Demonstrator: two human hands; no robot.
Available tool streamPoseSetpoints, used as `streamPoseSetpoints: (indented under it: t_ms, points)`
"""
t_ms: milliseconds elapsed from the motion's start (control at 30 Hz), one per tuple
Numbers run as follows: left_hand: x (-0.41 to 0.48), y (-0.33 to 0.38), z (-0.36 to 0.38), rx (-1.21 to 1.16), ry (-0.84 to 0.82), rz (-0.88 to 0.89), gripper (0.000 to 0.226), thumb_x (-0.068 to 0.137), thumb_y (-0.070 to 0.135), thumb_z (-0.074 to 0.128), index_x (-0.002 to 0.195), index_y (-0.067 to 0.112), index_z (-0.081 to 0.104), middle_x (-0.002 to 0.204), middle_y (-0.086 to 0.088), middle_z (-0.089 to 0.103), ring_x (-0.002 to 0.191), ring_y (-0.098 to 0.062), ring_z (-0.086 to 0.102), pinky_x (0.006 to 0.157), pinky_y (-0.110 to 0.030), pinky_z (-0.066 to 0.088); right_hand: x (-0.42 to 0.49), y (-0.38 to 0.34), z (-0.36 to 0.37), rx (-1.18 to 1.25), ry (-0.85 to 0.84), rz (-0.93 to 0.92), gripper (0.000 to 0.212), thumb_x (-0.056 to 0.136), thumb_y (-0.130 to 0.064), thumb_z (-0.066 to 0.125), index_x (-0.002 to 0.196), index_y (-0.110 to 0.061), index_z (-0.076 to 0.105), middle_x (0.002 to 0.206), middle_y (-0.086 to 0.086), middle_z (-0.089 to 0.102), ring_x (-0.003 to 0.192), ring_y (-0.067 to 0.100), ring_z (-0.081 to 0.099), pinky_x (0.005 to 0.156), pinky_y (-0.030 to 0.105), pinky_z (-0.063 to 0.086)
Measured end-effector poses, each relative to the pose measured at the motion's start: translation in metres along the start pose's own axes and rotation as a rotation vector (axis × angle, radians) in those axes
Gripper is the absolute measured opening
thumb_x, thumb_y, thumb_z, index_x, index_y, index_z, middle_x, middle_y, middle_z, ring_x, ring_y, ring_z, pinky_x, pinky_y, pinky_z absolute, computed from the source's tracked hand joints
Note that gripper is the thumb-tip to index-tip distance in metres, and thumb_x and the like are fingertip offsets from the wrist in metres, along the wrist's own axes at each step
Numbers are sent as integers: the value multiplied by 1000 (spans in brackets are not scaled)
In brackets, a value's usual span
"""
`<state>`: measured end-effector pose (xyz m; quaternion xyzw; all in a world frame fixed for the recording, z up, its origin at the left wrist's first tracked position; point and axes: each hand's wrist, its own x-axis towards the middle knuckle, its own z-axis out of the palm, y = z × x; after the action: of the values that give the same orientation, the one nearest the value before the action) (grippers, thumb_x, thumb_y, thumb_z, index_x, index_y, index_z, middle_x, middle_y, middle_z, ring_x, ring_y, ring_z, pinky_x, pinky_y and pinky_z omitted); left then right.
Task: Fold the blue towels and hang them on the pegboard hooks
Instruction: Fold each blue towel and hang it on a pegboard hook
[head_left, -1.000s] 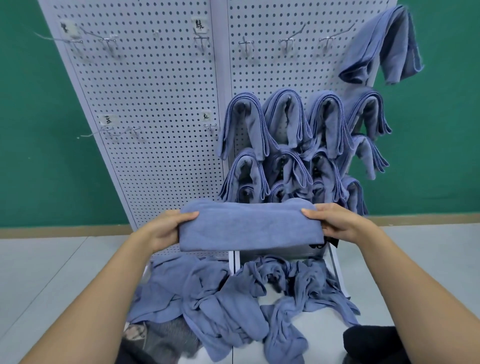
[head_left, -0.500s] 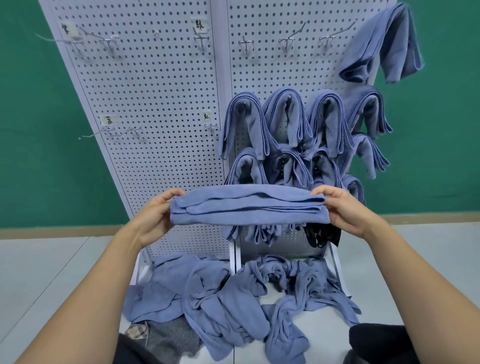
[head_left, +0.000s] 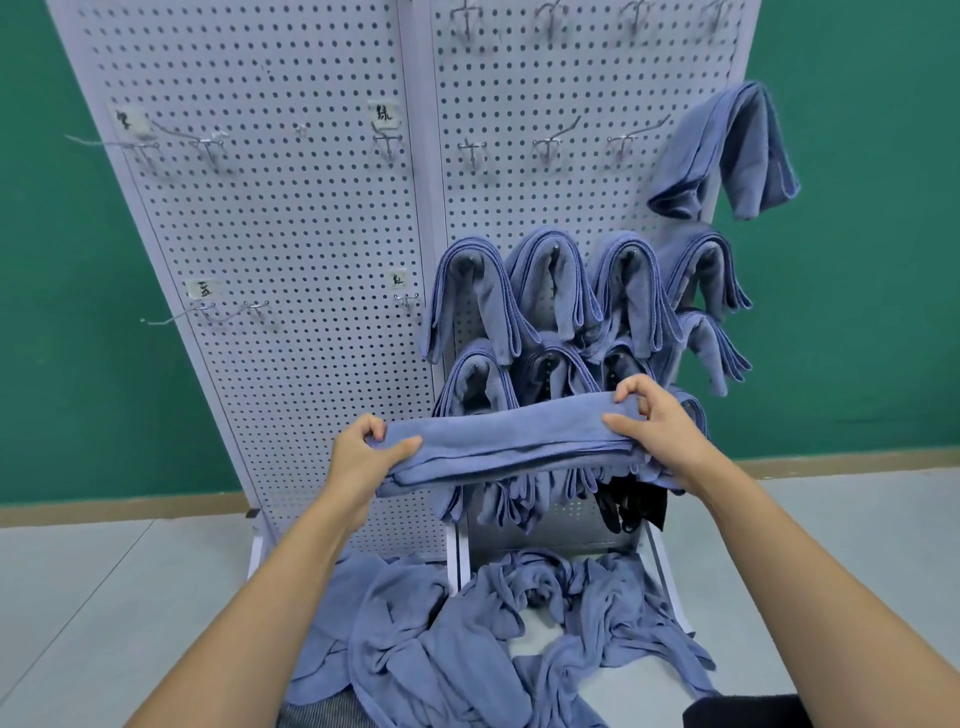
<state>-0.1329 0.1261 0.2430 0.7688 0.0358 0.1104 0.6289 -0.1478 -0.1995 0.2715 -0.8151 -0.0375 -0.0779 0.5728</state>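
At 6 o'clock, unfolded towels (head_left: 467, 639) lie heaped on the floor. Above them the folded towel (head_left: 509, 441) spans 9 to 3 o'clock, with the left hand (head_left: 363, 452) and right hand (head_left: 654, 431) each in a clenched grip on one end. Free hooks (head_left: 548, 144) wait at 12 o'clock on the pegboard (head_left: 291, 249), probably nearer the right hand. The handwritten labels (head_left: 383, 113) are too blurred to read.

The left panel of the pegboard (head_left: 311, 260) is open, with only thin bare hooks (head_left: 208, 148) jutting toward the near side. On the right panel, the upper hook row (head_left: 550, 143) is reachable. Below it, the hung towels (head_left: 571, 291) crowd together, each touching the next. A draped towel (head_left: 727, 150) overhangs the right edge. The folded towel (head_left: 509, 441), gripped by the left hand (head_left: 358, 457) and right hand (head_left: 660, 431), bars the lower rows. Loose towels (head_left: 467, 639) cover the near floor (grey floor shows on either side).
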Motion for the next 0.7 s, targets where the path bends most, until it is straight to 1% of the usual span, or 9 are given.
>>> streamPoseSetpoints:
  t_ms: [100, 167, 200, 300, 400, 467, 567, 633, 700]
  points:
    - [13, 7, 7, -42, -41, -48, 41, 78, 6, 76, 71, 17, 37, 74, 0, 34, 72, -18, 31, 60, -28, 24, 10, -23, -14, 28, 83, -20, 21, 89, -6, 64, 100, -19, 51, 87, 11, 60, 66, 18, 57, 56, 28, 47]
    - [22, 14, 12, -60, -48, -105, 34, 78, 6, 76, 72, 16, 43, 81, -4, 43, 77, -21, 39, 61, -29, 30, 19, -45, -22, 125, 112, -19, 29, 87, -5, 66, 103, -26, 56, 92, 14, 65, 74, 25, 62, 67, 40, 54]
    - [27, 18, 17, -68, -60, -131, 30, 78, 4, 75, 74, 16, 48, 85, -6, 49, 79, -22, 44, 62, -30, 34, 25, -57, -27, 172, 119, -22, 31, 86, -6, 67, 105, -28, 58, 88, 12, 65, 72, 24, 62, 67, 40, 53]
    - [34, 36, 30, -52, -147, -192, 21, 81, -4, 69, 82, 13, 56, 96, -9, 56, 80, -23, 51, 64, -28, 42, 38, -96, -38, 188, 94, -62, 28, 85, -10, 68, 106, -28, 63, 75, 3, 57, 57, 14, 54, 52, 25, 44]
    - [33, 58, 41, 98, -228, -207, 21, 84, -8, 60, 94, 11, 57, 89, -7, 52, 72, -21, 49, 62, -31, 45, 48, -132, -41, 225, 37, -111, 19, 87, -8, 64, 99, -22, 65, 84, 6, 62, 60, 13, 59, 51, 22, 47]
    - [32, 74, 49, 152, -207, -148, 20, 86, -6, 56, 94, 13, 58, 92, -7, 53, 75, -22, 49, 69, -35, 46, 53, -155, -41, 239, 27, -121, 13, 88, -10, 63, 96, -21, 64, 87, 6, 64, 65, 15, 62, 55, 25, 51]
    - [21, 107, 66, 97, -39, 97, 7, 96, 14, 52, 94, 16, 58, 99, -3, 60, 86, -18, 56, 80, -33, 48, 60, -181, -38, 161, 20, -131, 11, 88, -13, 65, 98, -14, 60, 88, 8, 65, 69, 20, 63, 65, 33, 54]
    - [10, 131, 82, -40, -23, 223, 17, 100, 32, 45, 100, 20, 57, 101, 2, 62, 92, -14, 60, 84, -30, 49, 62, -194, -36, 132, 19, -138, 15, 87, -14, 66, 100, -12, 58, 82, 7, 66, 65, 17, 64, 61, 30, 55]
    - [-2, 150, 100, -90, -90, 302, 29, 96, 47, 42, 111, 25, 52, 109, 7, 59, 100, -8, 57, 84, -23, 46, 63, -203, -34, 133, 22, -132, 22, 88, -14, 65, 107, -12, 54, 84, 8, 66, 66, 17, 64, 60, 30, 58]
